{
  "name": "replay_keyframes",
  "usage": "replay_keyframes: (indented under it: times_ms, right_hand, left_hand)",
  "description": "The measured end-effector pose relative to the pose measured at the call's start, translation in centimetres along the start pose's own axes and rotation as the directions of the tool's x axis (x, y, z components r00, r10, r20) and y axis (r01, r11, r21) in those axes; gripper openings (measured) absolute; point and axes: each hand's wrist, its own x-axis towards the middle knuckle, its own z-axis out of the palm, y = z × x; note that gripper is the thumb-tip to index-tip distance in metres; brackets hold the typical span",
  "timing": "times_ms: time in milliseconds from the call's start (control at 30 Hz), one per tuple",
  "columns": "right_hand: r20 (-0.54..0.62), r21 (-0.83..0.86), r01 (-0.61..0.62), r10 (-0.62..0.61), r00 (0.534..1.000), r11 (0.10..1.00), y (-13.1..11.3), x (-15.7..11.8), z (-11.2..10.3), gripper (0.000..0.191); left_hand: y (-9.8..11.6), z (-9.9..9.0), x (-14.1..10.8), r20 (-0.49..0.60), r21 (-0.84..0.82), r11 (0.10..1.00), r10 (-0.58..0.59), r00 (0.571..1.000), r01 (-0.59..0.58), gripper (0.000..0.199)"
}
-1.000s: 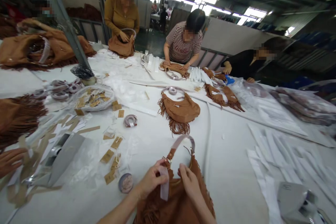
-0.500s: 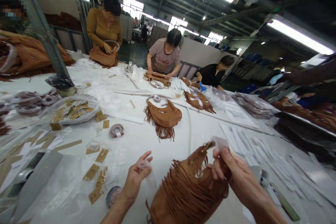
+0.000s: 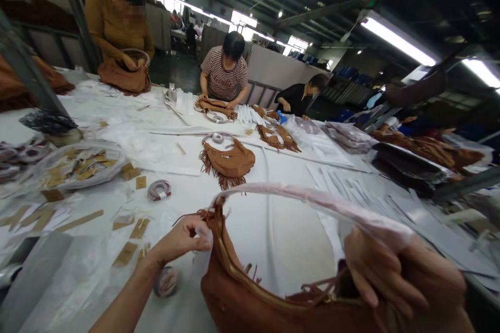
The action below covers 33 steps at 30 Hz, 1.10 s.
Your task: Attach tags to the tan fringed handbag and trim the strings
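Note:
A brown suede handbag (image 3: 242, 304) with fringe and a gold zipper is close in front of me at the bottom. Its strap (image 3: 297, 192), wrapped in pinkish clear film, arches over the bag's opening. My right hand (image 3: 406, 273) is closed around the bag at the right end of the strap. Between thumb and fingers, my left hand (image 3: 182, 242) pinches a translucent plastic strip (image 3: 202, 257) beside the strap's left end. Whether the left hand also touches the bag, I cannot tell.
Beyond lie another fringed handbag (image 3: 230, 158), a coiled strap (image 3: 159, 191) and a plastic-lined container (image 3: 41, 179) of tan tags. A tape roll (image 3: 166, 282) sits by my left forearm. A metal post (image 3: 29, 73) rises at left. Several co-workers handle bags across the table (image 3: 289, 229).
The bag has turned from its fringed side to show its zipped opening and strap. My right hand has moved right and nearer; my left hand has come against the bag's left side. The view has shifted right.

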Motion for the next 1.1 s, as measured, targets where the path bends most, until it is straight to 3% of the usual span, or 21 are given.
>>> replay_keyframes:
  times_ms: [67,133,200,233,300,367,467,600,700,767,833,933,1100]
  right_hand:
    - [0.099,0.167,-0.052,0.036,0.994,0.985,1.6,2.9,-0.8,0.045]
    - [0.069,0.125,-0.058,0.049,0.996,0.991,4.8,6.8,-1.3,0.041]
    - [0.010,-0.179,-0.018,0.020,1.000,0.984,9.3,10.6,-1.4,0.042]
    - [0.006,-0.405,-0.009,0.012,1.000,0.914,11.8,12.2,-1.3,0.046]
    - [0.015,-0.536,-0.024,0.038,0.999,0.844,16.5,14.3,-1.0,0.043]
    - [0.039,-0.632,-0.019,0.056,0.998,0.775,20.5,15.0,-0.8,0.032]
    - [0.133,-0.720,0.049,0.068,0.989,0.692,24.6,14.5,-0.5,0.019]
    - [0.221,-0.807,0.104,0.133,0.966,0.582,28.5,14.9,0.0,0.017]
    - [0.152,-0.894,0.053,0.191,0.970,0.444,31.2,16.2,1.2,0.012]
    - [0.080,-0.937,0.007,0.194,0.978,0.349,32.9,16.7,2.2,0.017]
    - [0.035,-0.960,-0.013,0.166,0.985,0.280,34.2,16.6,3.0,0.021]
    - [0.025,-0.977,0.004,0.094,0.995,0.215,35.7,15.8,3.6,0.021]
    - [0.066,-0.980,0.069,-0.021,0.998,0.186,37.2,14.8,3.1,0.028]
  left_hand:
    - [-0.4,1.6,-1.2,0.055,-0.005,0.998,-0.064,0.996,0.065,0.023]
    - [-1.8,3.3,-1.7,0.005,-0.032,0.992,-0.125,0.992,0.125,0.023]
    - [-4.5,4.8,-1.1,-0.145,-0.034,0.985,-0.171,0.975,0.168,0.025]
    - [-6.1,5.4,-0.5,-0.236,-0.004,0.983,-0.181,0.955,0.185,0.026]
    - [-9.7,6.1,1.0,-0.377,0.117,0.964,-0.179,0.909,0.238,0.027]
    - [-13.0,6.2,2.2,-0.431,0.271,0.906,-0.187,0.883,0.325,0.027]
    - [-16.3,5.9,2.2,-0.432,0.440,0.811,-0.184,0.883,0.385,0.028]
    - [-16.7,6.9,1.0,-0.505,0.526,0.734,-0.137,0.852,0.430,0.026]
    - [-15.7,9.5,1.8,-0.433,0.592,0.712,-0.115,0.894,0.378,0.021]
    - [-15.6,11.7,3.1,-0.284,0.663,0.699,-0.097,0.954,0.269,0.015]
    - [-16.3,13.7,4.5,-0.123,0.738,0.655,-0.104,0.987,0.162,0.013]
    - [-17.8,15.6,6.1,-0.022,0.815,0.564,-0.201,0.979,0.134,0.017]
    - [-18.7,17.2,6.5,-0.093,0.861,0.452,-0.311,0.946,0.233,0.021]
